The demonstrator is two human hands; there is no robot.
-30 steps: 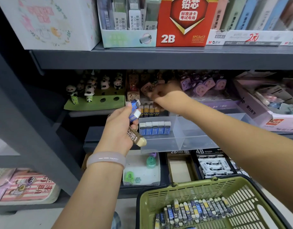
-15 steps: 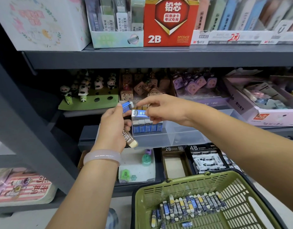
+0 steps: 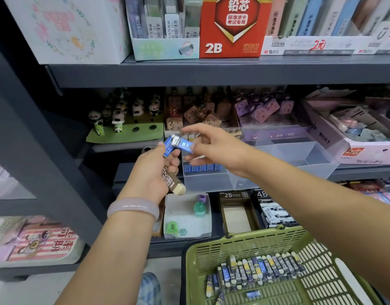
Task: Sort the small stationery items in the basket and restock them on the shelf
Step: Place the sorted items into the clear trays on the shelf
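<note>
Both hands are meeting in front of the dark grey shelf [image 3: 211,73] — the left hand [image 3: 152,175] is gripping two things at once, pinching a small blue-sleeved eraser [image 3: 167,147] upright between thumb and forefinger while its curled lower fingers are holding a brown-sleeved 2B eraser with a cream tip [image 3: 173,183] that is pointing down and to the right. On that wrist a pale lilac bangle [image 3: 133,209] is sitting. The right hand [image 3: 214,146] is pinching a second blue-sleeved eraser [image 3: 185,145] between thumb and middle fingers, with the forefinger stretched out above it; this eraser is lying nearly level and is touching the top of the one in the left hand. Just behind and below the two hands, a clear plastic tray [image 3: 277,164] is standing on the shelf, and a row of blue erasers [image 3: 203,167] is lining its front left compartment. Lower right, an olive-green slotted plastic basket [image 3: 244,245] is holding a row of dark-sleeved erasers [image 3: 260,269] lying side by side, a few more scattered in front of them. Left of the tray, panda figures on a green stand [image 3: 125,126] are filling the back of the shelf.
</note>
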